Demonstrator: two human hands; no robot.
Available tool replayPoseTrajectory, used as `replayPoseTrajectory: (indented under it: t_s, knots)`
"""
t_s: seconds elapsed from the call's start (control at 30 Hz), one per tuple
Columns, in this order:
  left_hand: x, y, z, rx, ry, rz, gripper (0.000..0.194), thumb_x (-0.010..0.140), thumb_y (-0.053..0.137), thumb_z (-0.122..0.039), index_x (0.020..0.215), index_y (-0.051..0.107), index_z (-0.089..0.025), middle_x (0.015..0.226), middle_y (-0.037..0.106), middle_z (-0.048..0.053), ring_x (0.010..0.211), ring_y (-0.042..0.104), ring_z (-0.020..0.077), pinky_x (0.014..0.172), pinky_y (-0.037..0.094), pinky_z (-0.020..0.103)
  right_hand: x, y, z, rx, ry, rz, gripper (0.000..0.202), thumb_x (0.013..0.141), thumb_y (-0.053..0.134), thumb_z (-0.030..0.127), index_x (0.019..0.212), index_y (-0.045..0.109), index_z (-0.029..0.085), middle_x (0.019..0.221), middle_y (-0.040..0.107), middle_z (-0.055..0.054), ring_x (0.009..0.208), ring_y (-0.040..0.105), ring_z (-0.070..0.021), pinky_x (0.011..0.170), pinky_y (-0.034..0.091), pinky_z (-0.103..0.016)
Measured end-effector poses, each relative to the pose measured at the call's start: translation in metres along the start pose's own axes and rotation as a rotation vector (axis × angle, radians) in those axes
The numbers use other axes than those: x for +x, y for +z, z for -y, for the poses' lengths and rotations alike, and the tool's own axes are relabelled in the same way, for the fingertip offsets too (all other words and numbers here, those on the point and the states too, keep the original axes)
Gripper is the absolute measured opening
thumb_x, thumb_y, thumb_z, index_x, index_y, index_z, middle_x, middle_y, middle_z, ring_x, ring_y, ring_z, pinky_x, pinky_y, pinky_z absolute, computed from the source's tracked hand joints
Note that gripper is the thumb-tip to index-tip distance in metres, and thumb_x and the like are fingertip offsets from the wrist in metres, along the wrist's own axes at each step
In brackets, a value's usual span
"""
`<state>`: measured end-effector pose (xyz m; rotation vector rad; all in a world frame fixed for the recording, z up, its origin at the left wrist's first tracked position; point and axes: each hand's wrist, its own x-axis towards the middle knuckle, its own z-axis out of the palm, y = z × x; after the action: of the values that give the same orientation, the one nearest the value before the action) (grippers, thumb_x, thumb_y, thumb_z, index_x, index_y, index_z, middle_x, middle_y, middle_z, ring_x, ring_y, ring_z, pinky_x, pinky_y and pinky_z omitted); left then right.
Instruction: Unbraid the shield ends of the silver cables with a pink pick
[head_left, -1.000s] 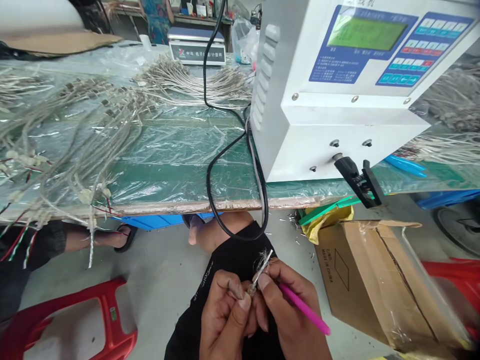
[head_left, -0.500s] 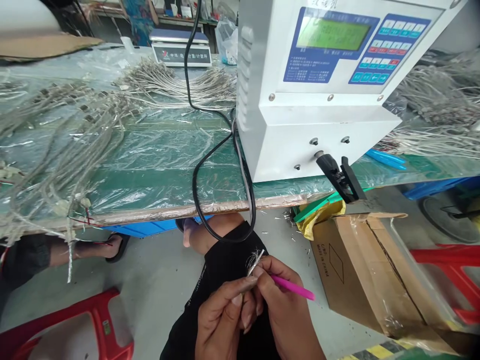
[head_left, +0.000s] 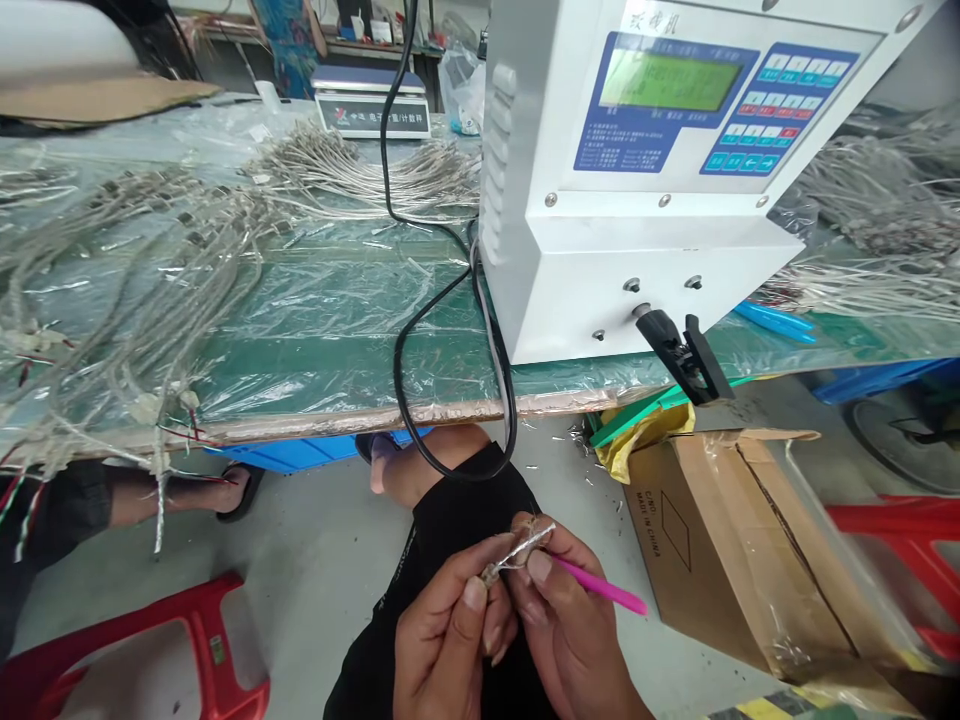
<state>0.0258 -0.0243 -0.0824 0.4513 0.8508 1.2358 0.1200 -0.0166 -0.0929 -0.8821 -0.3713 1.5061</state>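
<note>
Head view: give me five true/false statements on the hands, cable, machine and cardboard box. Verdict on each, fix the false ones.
1. The left hand pinches the cable. True.
2. The black cord loops down past the edge of the table. True.
3. The pink stick lies on the table. False: the pink stick is in the right hand.
4. The screen on the machine is green. True.
5. The cardboard box sits atop the machine. False: the cardboard box is below the tabletop.

A silvery cable end (head_left: 529, 545) slants up rightward beside a slim magenta tool (head_left: 609, 590).
</note>
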Motion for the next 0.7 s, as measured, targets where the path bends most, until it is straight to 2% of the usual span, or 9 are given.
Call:
replayPoseTrajectory:
  t_s: [0.1, 0.2, 0.37, 0.57, 0.63, 0.7]
  knots:
    - [-0.001, 0.002, -0.001, -0.002, -0.013, -0.026, 0.029, 0.088, 0.07, -0.038, 0.107, 0.08, -0.018, 0.058, 0.044, -0.002, 0.055, 0.039, 0.0105, 0.052, 0.034, 0.023, 0.002, -0.002, 0.005, 0.044, 0.004, 0.107, 0.021, 0.083, 0.072, 0.036, 0.074, 0.062, 0.02, 0.061, 0.041, 0.007, 0.05, 0.032, -0.0065, 0.047, 0.031, -0.019]
    - [0.0, 0.005, -0.001, -0.01, -0.03, -0.051, 0.028, 0.087, 0.072, -0.038, 0.104, 0.08, -0.018, 0.057, 0.041, -0.003, 0.054, 0.036, 0.0096, 0.05, 0.033, 0.022, 0.006, -0.003, 0.011, 0.073, 0.015, 0.159, 0.02, 0.081, 0.07, 0.034, 0.071, 0.063, 0.018, 0.066, 0.043, 0.005, 0.051, 0.028, -0.0061, 0.049, 0.026, -0.021]
    - [-0.002, 0.006, 0.0, -0.067, -0.064, -0.06, 0.026, 0.084, 0.076, -0.039, 0.099, 0.079, -0.018, 0.056, 0.041, -0.004, 0.051, 0.033, 0.0081, 0.046, 0.031, 0.019, 0.01, -0.004, 0.017, 0.169, 0.129, 0.195, 0.023, 0.078, 0.067, 0.033, 0.065, 0.059, 0.016, 0.065, 0.04, 0.005, 0.047, 0.023, -0.0044, 0.048, 0.019, -0.021]
    - [-0.006, 0.0, 0.006, -0.164, -0.083, -0.025, 0.013, 0.088, 0.071, -0.034, 0.095, 0.07, -0.022, 0.052, 0.044, -0.006, 0.044, 0.026, 0.006, 0.042, 0.03, 0.017, 0.008, -0.005, 0.019, 0.32, 0.272, 0.218, 0.02, 0.077, 0.065, 0.024, 0.063, 0.052, 0.017, 0.064, 0.038, 0.006, 0.045, 0.018, -0.0032, 0.045, 0.018, -0.018]
    - [-0.005, -0.002, 0.005, -0.152, -0.086, -0.011, 0.013, 0.089, 0.069, -0.034, 0.094, 0.067, -0.023, 0.052, 0.044, -0.007, 0.045, 0.027, 0.0065, 0.043, 0.031, 0.017, 0.008, -0.005, 0.018, 0.287, 0.231, 0.203, 0.018, 0.078, 0.064, 0.024, 0.064, 0.054, 0.017, 0.065, 0.04, 0.006, 0.045, 0.02, -0.0035, 0.046, 0.019, -0.019]
    - [-0.003, -0.003, 0.001, -0.083, -0.102, 0.009, 0.021, 0.091, 0.067, -0.039, 0.107, 0.065, -0.025, 0.053, 0.049, -0.006, 0.045, 0.03, 0.0075, 0.044, 0.033, 0.017, 0.007, -0.005, 0.018, 0.181, 0.144, 0.186, 0.021, 0.081, 0.065, 0.027, 0.065, 0.056, 0.017, 0.065, 0.042, 0.005, 0.047, 0.025, -0.0045, 0.049, 0.023, -0.02]
